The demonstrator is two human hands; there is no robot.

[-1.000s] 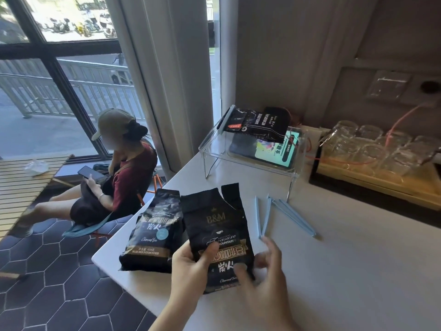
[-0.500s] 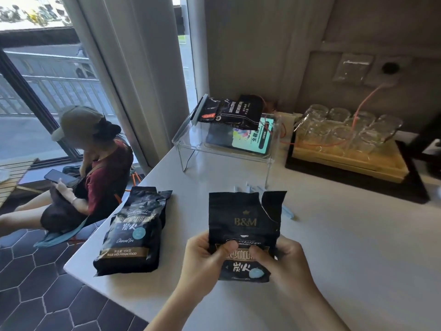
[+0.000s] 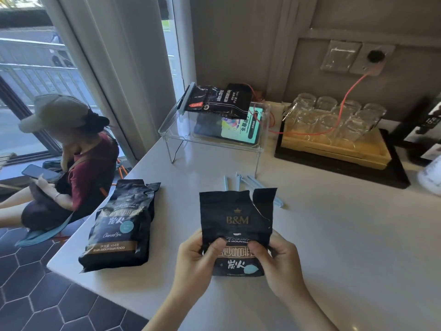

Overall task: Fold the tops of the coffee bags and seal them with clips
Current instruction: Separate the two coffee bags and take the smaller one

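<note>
Coffee bag [image 3: 236, 218] pinched upright by both hands' [image 3: 195, 261] [image 3: 279, 261] grip; its torn top could fold crooked, letting clips [image 3: 238, 181] slip.

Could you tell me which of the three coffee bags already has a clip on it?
The bag on the clear stand: a clip closes its left end. The held bag and the bag by the counter's edge have none.
</note>
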